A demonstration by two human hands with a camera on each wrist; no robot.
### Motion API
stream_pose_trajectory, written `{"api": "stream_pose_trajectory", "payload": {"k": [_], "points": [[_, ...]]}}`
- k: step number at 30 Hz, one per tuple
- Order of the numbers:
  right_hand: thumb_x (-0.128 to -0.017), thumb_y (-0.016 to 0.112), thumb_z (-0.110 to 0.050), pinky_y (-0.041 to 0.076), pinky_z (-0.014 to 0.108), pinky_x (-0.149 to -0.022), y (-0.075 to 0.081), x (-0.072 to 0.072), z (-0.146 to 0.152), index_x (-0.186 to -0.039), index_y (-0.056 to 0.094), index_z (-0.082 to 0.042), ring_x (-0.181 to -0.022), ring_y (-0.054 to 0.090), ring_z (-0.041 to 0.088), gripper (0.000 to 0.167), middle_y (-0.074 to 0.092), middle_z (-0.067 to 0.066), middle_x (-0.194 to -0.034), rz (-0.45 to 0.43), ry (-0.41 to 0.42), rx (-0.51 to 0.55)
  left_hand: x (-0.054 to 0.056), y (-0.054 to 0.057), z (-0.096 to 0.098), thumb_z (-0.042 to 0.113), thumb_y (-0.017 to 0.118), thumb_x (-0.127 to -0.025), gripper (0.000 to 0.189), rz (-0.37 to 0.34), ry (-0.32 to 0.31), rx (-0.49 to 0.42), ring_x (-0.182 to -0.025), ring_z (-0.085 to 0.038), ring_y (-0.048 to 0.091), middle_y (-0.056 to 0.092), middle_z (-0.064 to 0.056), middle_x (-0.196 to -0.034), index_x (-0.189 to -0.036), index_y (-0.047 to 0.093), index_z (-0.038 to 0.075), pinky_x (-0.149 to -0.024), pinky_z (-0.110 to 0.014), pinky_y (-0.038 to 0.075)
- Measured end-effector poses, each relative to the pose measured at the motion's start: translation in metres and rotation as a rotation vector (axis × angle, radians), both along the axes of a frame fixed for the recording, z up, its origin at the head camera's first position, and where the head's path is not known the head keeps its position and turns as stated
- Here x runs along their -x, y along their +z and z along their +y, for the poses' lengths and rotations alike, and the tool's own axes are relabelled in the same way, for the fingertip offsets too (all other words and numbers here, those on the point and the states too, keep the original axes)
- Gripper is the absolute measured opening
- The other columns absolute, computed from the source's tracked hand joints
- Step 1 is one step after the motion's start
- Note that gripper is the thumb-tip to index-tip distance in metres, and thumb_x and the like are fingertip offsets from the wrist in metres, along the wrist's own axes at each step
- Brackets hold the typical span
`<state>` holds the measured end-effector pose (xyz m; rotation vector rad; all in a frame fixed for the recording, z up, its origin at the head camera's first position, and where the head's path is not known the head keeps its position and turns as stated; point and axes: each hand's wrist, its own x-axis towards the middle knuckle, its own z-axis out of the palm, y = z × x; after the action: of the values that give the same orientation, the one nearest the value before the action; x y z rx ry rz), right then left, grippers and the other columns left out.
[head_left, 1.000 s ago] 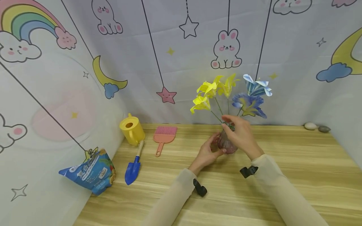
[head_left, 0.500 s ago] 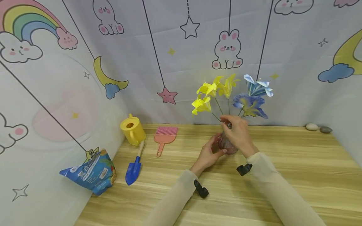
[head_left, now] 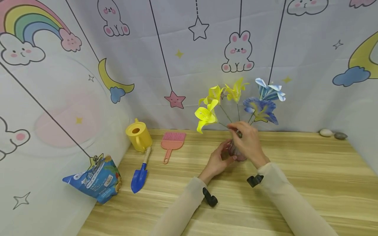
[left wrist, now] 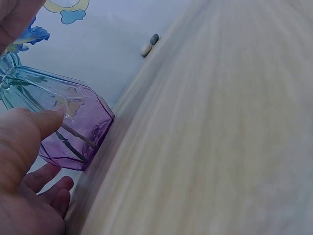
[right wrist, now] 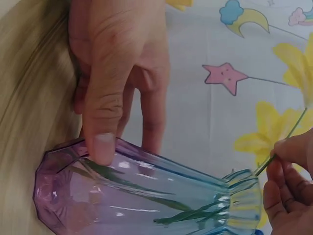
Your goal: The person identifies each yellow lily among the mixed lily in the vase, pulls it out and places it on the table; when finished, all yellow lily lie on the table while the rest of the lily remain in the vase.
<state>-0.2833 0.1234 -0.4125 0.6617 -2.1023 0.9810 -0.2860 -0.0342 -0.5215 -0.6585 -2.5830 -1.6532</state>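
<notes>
A clear glass vase (right wrist: pixel 161 191), purple at the base and blue-green at the neck, stands on the table holding artificial flowers. My left hand (head_left: pixel 218 160) grips its lower body, thumb on the near side. Over the vase mouth, my right hand (head_left: pixel 247 141) pinches the green stem (right wrist: pixel 288 134) of a yellow flower (head_left: pixel 205 115) between thumb and forefinger. Two more yellow flowers (head_left: pixel 235 90) rise behind it, and blue flowers (head_left: pixel 261 108) lean right. Green stems (left wrist: pixel 73 139) show through the glass.
To the left on the table (head_left: pixel 283 196) are a yellow watering can (head_left: pixel 138 136), a pink dustpan-shaped brush (head_left: pixel 172 144) and a blue trowel (head_left: pixel 139 178). A blue bag (head_left: pixel 98 180) sits by the left wall. Two stones (head_left: pixel 325 132) lie at the back right.
My right hand has shifted slightly left, and the pinched yellow flower has swung left and down with its bloom turned forward. Another yellow flower has shifted left too. My left hand stays on the vase.
</notes>
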Motion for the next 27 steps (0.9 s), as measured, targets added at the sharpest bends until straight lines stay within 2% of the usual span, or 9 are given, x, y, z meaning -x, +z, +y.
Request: {"api": "stream_pose_trajectory", "payload": {"k": [4, 11, 16, 23, 27], "points": [[-0.095, 0.076, 0.005, 0.045, 0.011, -0.071, 0.005, -0.005, -0.001, -0.11, 0.081, -0.001, -0.083, 0.073, 0.026, 0.016, 0.08, 0.014, -0.099, 0.046, 0.029, 0.023, 0.0, 0.0, 0.002, 0.028, 0.074, -0.103, 0.073, -0.007, -0.004, 0.006, -0.148, -0.027, 0.056, 0.058, -0.006, -0.159, -0.166, 0.038, 0.035, -0.123, -0.05, 0.046], [-0.095, 0.076, 0.007, 0.054, 0.022, -0.075, 0.027, -0.014, 0.0, -0.11, 0.08, 0.001, -0.085, 0.073, 0.029, 0.017, 0.08, 0.017, -0.101, 0.131, 0.047, 0.072, 0.0, 0.003, 0.005, 0.029, 0.075, -0.103, 0.071, 0.0, -0.01, -0.019, -0.146, -0.028, 0.058, 0.06, -0.005, -0.158, -0.164, 0.041, 0.037, -0.117, -0.048, 0.051], [-0.095, 0.074, 0.008, 0.05, 0.018, -0.076, 0.042, -0.021, 0.005, -0.11, 0.078, 0.004, -0.084, 0.069, 0.028, 0.016, 0.078, 0.02, -0.099, 0.15, 0.052, 0.126, -0.001, 0.003, 0.006, 0.029, 0.075, -0.103, 0.07, -0.018, -0.005, -0.033, -0.147, -0.028, 0.058, 0.06, -0.005, -0.158, -0.164, 0.042, 0.036, -0.116, -0.047, 0.051], [-0.098, 0.074, 0.002, 0.045, 0.014, -0.075, 0.055, -0.032, 0.019, -0.11, 0.079, 0.001, -0.083, 0.059, 0.003, 0.014, 0.076, 0.015, -0.092, 0.101, -0.01, 0.201, -0.002, 0.005, 0.005, 0.025, 0.076, -0.101, 0.072, -0.034, -0.001, -0.055, -0.149, -0.027, 0.056, 0.06, -0.006, -0.158, -0.164, 0.043, 0.034, -0.118, -0.049, 0.051], [-0.098, 0.073, 0.002, 0.044, 0.013, -0.073, 0.055, -0.036, 0.031, -0.11, 0.079, 0.001, -0.082, 0.056, -0.003, 0.013, 0.076, 0.017, -0.094, 0.09, -0.028, 0.245, -0.002, 0.002, 0.003, 0.024, 0.077, -0.101, 0.071, -0.025, 0.002, -0.07, -0.149, -0.028, 0.056, 0.06, -0.008, -0.158, -0.164, 0.044, 0.032, -0.119, -0.048, 0.051]]}}
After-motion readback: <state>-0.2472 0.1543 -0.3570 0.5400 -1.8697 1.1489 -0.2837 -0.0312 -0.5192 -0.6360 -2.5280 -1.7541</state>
